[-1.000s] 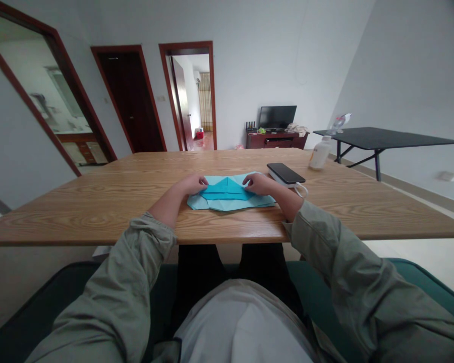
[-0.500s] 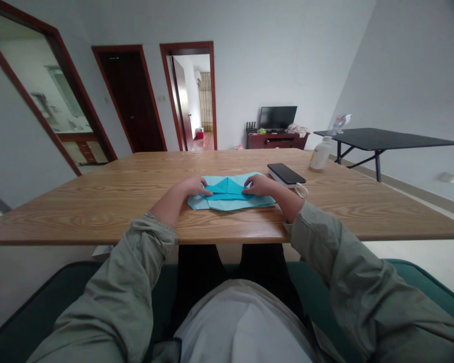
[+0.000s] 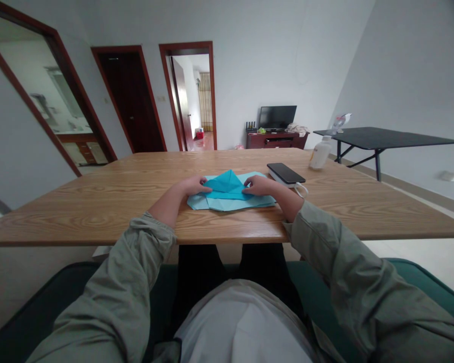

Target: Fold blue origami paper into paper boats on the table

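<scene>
A folded sheet of light blue paper (image 3: 230, 202) lies flat on the wooden table (image 3: 98, 214), directly in front of me. A darker blue triangular flap (image 3: 227, 182) rises from its middle, with its peak pointing away from me. My left hand (image 3: 191, 185) pinches the flap's left end, and my right hand (image 3: 258, 185) holds its right end. Both sets of fingers rest on the folded paper, and they hide the flap's two corners.
A black smartphone (image 3: 285, 173) lies on a white flat device (image 3: 280, 177) with a white cable, just right of the paper. A white bottle (image 3: 320, 153) stands near the table's far right edge. A dark table (image 3: 378, 137) stands beyond it.
The darker blue flap has lifted and now stands as a taller peak above the paper. Both hands remain in nearly the same place.
</scene>
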`<state>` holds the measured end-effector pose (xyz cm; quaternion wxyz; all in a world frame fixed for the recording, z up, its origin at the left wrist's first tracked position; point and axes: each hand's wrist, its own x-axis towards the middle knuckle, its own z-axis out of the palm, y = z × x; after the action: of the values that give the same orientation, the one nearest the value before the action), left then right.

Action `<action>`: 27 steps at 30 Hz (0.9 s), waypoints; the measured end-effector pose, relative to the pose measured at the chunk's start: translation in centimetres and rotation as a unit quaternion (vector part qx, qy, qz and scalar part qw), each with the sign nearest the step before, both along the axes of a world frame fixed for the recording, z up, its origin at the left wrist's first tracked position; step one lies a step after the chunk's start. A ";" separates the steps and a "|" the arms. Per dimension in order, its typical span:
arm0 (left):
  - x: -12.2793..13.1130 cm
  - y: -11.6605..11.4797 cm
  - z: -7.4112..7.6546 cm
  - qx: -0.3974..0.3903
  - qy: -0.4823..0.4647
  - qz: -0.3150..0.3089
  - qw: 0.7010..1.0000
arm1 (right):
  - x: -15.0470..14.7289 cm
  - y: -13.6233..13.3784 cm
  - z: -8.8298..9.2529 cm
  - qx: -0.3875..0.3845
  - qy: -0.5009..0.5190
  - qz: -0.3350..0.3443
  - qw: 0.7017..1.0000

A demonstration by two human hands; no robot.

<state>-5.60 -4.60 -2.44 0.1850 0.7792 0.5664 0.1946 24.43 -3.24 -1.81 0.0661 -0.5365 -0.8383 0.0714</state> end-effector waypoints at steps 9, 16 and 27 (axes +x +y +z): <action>-0.1 0.5 0.0 0.045 -0.162 0.002 0.986 | -0.3 1.1 -0.8 0.020 0.138 -0.014 0.990; -0.1 0.4 0.6 0.113 -0.326 0.027 0.938 | -0.7 0.6 -0.1 0.006 0.375 -0.063 0.925; 0.1 0.3 0.8 0.167 -0.401 0.070 0.898 | -0.8 0.7 -0.3 -0.172 0.422 -0.051 0.889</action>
<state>-5.53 -4.26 -1.59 0.2496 0.6129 0.4565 0.5947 23.66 -2.57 -2.13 0.3236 -0.5011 -0.6774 0.4305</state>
